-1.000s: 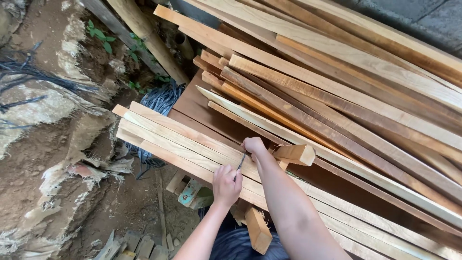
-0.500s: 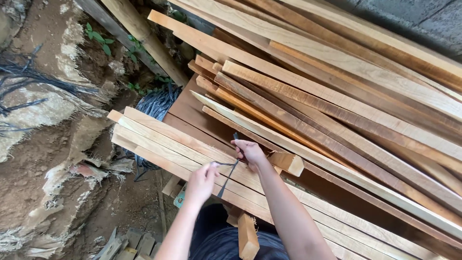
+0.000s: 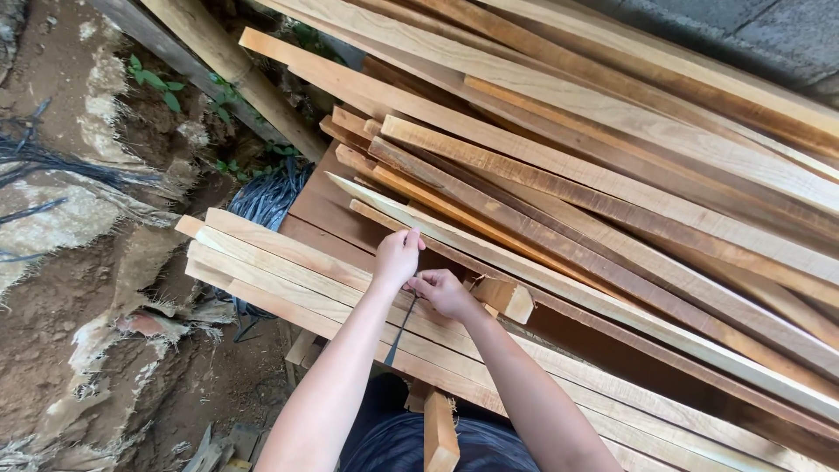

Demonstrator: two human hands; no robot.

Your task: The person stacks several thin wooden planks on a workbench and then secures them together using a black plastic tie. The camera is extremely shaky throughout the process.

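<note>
- My left hand pinches the top of a dark strap, fingers pressed together.
- My right hand grips the same strap just beside it.
- The strap hangs over the pale planks below.

You have no packages, labels, signs or screens anywhere in your view.
</note>
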